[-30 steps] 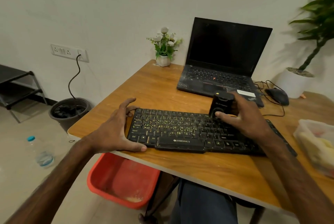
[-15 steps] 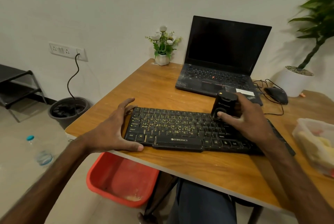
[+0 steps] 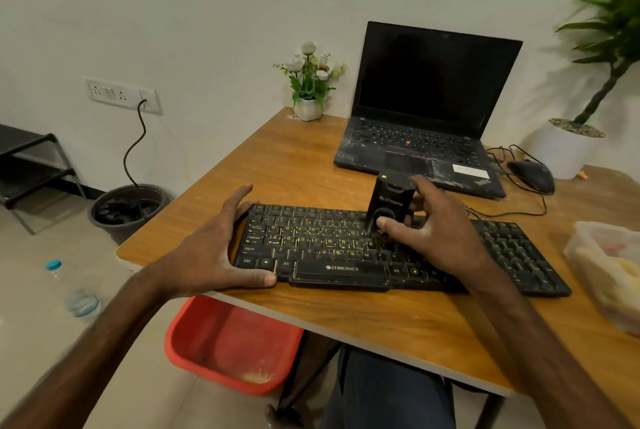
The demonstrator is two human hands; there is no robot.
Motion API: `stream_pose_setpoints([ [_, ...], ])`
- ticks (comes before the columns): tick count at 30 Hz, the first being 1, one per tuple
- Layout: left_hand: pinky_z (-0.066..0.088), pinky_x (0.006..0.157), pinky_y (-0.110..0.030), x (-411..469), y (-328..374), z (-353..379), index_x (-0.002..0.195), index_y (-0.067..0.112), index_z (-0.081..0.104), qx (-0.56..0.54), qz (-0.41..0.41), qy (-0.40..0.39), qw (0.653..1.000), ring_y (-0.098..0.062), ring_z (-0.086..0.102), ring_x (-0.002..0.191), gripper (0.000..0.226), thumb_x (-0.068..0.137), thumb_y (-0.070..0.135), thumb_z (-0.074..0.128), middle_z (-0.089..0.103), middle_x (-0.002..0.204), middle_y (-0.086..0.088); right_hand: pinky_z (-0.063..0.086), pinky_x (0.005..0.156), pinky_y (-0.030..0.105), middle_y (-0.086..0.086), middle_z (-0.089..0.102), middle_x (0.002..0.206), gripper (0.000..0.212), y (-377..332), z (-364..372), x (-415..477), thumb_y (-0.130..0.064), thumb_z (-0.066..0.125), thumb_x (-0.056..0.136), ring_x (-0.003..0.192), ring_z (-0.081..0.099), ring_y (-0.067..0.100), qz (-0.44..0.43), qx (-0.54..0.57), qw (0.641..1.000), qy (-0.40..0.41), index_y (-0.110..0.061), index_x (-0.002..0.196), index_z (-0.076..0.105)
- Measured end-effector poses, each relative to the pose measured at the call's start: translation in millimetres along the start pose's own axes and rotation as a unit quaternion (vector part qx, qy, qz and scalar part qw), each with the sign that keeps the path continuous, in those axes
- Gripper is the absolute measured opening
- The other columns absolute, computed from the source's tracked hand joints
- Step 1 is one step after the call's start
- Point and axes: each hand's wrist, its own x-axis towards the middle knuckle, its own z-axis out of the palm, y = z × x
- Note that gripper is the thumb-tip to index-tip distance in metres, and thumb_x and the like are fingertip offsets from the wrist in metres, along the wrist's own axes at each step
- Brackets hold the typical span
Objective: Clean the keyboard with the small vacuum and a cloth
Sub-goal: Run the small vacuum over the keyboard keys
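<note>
Where the wooden counter (image 3: 294,165) carries a dark-screened laptop (image 3: 433,82) at the back, we find the black keyboard (image 3: 325,245) lying near the front edge. Our left hand (image 3: 207,255) braces its left end with the fingers spread and straight (thumb along the front rim), gripping nothing. Our right hand (image 3: 440,238) curls thumb and fingers round the small vacuum (image 3: 389,203), which stands upright on the keys toward the right of the letter block.

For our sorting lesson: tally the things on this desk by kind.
Computer devices (laptop, keyboard, mouse): 3
Potted plants (flower pot, large plant): 2
Small vacuum: 1
Plastic container: 1
Total: 7
</note>
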Motion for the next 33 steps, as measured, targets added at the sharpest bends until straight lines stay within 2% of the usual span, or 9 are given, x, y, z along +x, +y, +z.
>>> stream_pose_setpoints([
  [4,0.032,0.119,-0.030,0.0,-0.5,0.4,0.154,0.050,-0.006,0.000,-0.006,0.005,1.000,0.017,0.035,0.133,0.141,0.049,0.073,0.086,0.026,0.139,0.052,0.055,0.070,0.015,-0.018,0.065,0.102,0.051,-14.0,0.9,-24.2,-0.037,0.077,0.078,0.091,0.065,-0.001,-0.049,0.051,0.995,-0.064,-0.027,0.122,0.053],
  [7,0.031,0.119,-0.030,-0.4,0.4,1.1,0.154,0.049,-0.004,-0.006,-0.006,0.007,1.000,0.017,0.035,0.134,0.141,0.048,0.074,0.086,0.025,0.141,0.050,0.059,0.069,0.024,-0.012,0.067,0.106,0.058,-5.5,-3.2,-13.3,-0.050,0.069,0.078,0.086,0.066,0.005,-0.054,-0.033,0.997,-0.037,-0.025,0.126,0.050],
  [10,0.031,0.118,-0.028,-1.1,2.8,1.4,0.155,0.048,-0.003,-0.008,-0.004,0.007,1.000,0.019,0.035,0.132,0.141,0.048,0.072,0.087,0.026,0.140,0.050,0.061,0.068,0.035,0.002,0.069,0.111,0.063,-0.1,-4.4,-3.3,-0.053,0.067,0.078,0.085,0.068,0.015,-0.044,-0.099,0.994,0.002,-0.021,0.129,0.049],
  [14,0.031,0.117,-0.023,-0.6,2.5,0.9,0.155,0.047,-0.002,0.001,-0.006,0.013,1.000,0.020,0.034,0.132,0.141,0.049,0.071,0.087,0.026,0.138,0.051,0.059,0.067,0.027,-0.011,0.068,0.106,0.055,-13.8,2.1,-21.2,-0.048,0.071,0.079,0.086,0.068,0.007,-0.069,0.015,0.996,-0.053,-0.027,0.126,0.050],
  [16,0.030,0.115,-0.021,-0.3,2.3,1.1,0.155,0.047,-0.002,0.004,-0.007,0.014,1.000,0.021,0.033,0.131,0.140,0.049,0.071,0.087,0.026,0.139,0.049,0.059,0.066,0.025,-0.013,0.067,0.103,0.055,-15.5,4.4,-27.3,-0.053,0.068,0.079,0.085,0.068,0.006,-0.083,0.023,0.994,-0.066,-0.030,0.125,0.049],
  [21,0.030,0.113,-0.018,-0.6,5.1,1.1,0.156,0.046,-0.001,-0.002,-0.011,0.013,1.000,0.026,0.031,0.128,0.141,0.048,0.070,0.087,0.024,0.138,0.047,0.059,0.064,0.033,0.000,0.070,0.106,0.063,-5.5,1.6,-8.9,-0.055,0.065,0.080,0.079,0.067,0.014,-0.046,-0.098,0.994,0.024,-0.020,0.130,0.049],
  [27,0.031,0.113,-0.020,-1.7,4.3,0.9,0.155,0.046,0.000,0.000,-0.011,0.013,1.000,0.023,0.033,0.129,0.140,0.048,0.070,0.087,0.026,0.139,0.046,0.059,0.063,0.024,-0.009,0.069,0.102,0.055,-20.9,10.0,-25.7,-0.041,0.076,0.078,0.081,0.068,0.005,-0.045,0.008,0.998,-0.033,-0.023,0.124,0.052],
  [31,0.032,0.113,-0.020,-1.2,4.0,0.3,0.156,0.046,0.001,-0.003,-0.009,0.008,1.000,0.023,0.034,0.129,0.140,0.048,0.069,0.087,0.027,0.141,0.044,0.055,0.063,0.014,-0.022,0.063,0.094,0.052,-14.7,4.3,-9.4,-0.035,0.077,0.080,0.082,0.065,-0.008,0.046,0.051,0.998,-0.011,-0.027,0.124,0.050],
  [33,0.031,0.114,-0.021,-1.8,4.6,0.5,0.155,0.047,0.001,-0.001,-0.010,0.010,1.000,0.023,0.033,0.130,0.139,0.048,0.070,0.087,0.027,0.141,0.044,0.056,0.061,0.019,-0.013,0.069,0.095,0.045,-15.3,3.9,-5.7,-0.028,0.075,0.083,0.084,0.068,-0.001,0.086,0.143,0.986,0.004,-0.031,0.120,0.051],
])
